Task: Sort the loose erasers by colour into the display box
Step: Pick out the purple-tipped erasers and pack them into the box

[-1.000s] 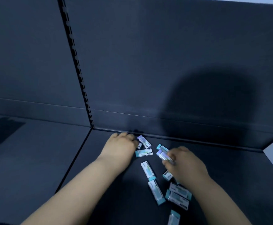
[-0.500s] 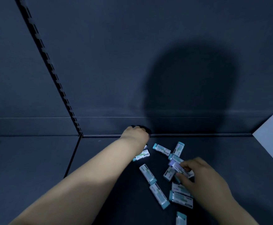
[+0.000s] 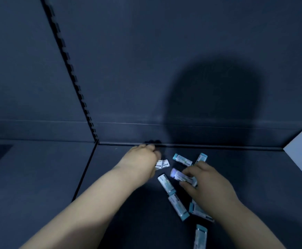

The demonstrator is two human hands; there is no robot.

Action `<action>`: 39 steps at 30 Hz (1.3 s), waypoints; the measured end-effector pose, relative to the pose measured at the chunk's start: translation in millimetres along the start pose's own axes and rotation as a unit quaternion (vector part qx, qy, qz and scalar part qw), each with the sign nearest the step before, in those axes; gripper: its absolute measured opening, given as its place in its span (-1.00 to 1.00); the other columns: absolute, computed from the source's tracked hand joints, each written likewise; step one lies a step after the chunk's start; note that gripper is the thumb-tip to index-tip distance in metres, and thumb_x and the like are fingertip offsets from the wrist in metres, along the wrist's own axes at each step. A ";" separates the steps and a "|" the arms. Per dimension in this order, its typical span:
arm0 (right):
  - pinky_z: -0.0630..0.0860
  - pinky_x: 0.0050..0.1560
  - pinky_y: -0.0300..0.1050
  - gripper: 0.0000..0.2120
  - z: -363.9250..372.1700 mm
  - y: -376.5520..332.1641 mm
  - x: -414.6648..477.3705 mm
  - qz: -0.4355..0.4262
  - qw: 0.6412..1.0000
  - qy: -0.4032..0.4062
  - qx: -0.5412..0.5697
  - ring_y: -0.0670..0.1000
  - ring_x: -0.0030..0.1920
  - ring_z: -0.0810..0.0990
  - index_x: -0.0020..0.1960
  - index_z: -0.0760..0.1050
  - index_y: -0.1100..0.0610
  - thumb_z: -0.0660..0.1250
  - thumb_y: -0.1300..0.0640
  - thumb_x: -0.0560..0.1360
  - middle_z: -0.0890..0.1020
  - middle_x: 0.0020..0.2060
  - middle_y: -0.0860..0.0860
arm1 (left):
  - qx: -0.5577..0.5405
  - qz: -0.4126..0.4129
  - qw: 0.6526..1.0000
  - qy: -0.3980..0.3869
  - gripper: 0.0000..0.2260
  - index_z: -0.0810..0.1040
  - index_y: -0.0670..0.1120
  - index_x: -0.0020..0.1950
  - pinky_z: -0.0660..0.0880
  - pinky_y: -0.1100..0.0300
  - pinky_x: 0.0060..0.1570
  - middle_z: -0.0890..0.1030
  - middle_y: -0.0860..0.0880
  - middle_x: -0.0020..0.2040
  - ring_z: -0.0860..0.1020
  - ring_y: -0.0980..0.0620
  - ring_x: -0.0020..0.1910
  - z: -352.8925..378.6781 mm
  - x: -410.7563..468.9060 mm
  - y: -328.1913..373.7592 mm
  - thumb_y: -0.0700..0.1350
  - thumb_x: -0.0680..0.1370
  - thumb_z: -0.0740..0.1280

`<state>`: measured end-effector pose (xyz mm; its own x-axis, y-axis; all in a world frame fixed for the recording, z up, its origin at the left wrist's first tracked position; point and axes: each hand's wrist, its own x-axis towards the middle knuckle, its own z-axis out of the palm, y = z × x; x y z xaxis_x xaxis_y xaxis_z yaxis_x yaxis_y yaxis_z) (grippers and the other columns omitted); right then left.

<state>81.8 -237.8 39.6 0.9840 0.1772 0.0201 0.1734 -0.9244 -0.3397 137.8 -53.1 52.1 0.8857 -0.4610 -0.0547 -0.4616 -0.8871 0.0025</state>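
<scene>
1. The loose erasers (image 3: 166,184) lay scattered on the dark shelf (image 3: 146,221), near its back edge and around the right hand. They were slim blocks in white printed sleeves with teal ends showing.
2. The shelf looked matte and finely textured, and a slotted upright strip (image 3: 74,78) split the back panel.
3. The left hand (image 3: 139,162) curled its fingers round a pair of erasers (image 3: 162,164), whose white ends poked out. The right hand (image 3: 209,184) pinched a purple-tipped eraser (image 3: 178,175) between thumb and fingers.
</scene>
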 end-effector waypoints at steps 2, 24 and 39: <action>0.44 -0.03 -0.18 -0.78 4.4 -12.0 0.3 -0.034 0.999 -0.026 -0.003 -0.13 0.14 0.42 0.10 0.45 -0.14 0.23 -0.15 0.49 0.43 0.07 -0.17 | -0.019 -0.025 1.000 -0.001 -0.71 0.45 -0.03 0.26 0.34 0.13 0.17 0.45 -0.05 0.22 0.42 -0.09 0.20 3.6 -28.6 -3.5 -0.11 0.53 0.20; 0.38 0.09 -0.13 -0.79 45.8 -55.1 -17.4 -0.201 0.979 -0.032 0.001 -0.02 0.10 0.43 0.07 0.51 -0.09 0.35 0.00 0.44 0.51 -0.01 -0.14 | -0.044 -0.141 0.984 0.103 -0.69 0.64 0.13 -0.16 0.46 0.24 -0.34 0.56 0.13 -0.22 0.55 0.08 -0.25 60.4 -141.3 -1.8 0.10 0.38 0.11; 0.38 -0.05 -0.17 -0.78 109.6 -238.4 -35.4 -0.097 0.994 0.037 0.024 -0.02 -0.03 0.48 0.04 0.58 -0.06 0.42 0.04 0.40 0.55 -0.07 -0.12 | -0.011 -0.036 0.984 0.174 -0.68 0.66 0.08 -0.14 0.41 0.20 -0.33 0.56 0.11 -0.24 0.55 0.05 -0.30 55.4 -250.0 -167.1 0.02 0.15 0.61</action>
<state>1.1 13.4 16.8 0.9328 0.3235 0.1590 0.3601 -0.8577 -0.3670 -9.3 211.8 10.1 0.8813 -0.3737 0.2894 -0.3993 -0.9162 0.0330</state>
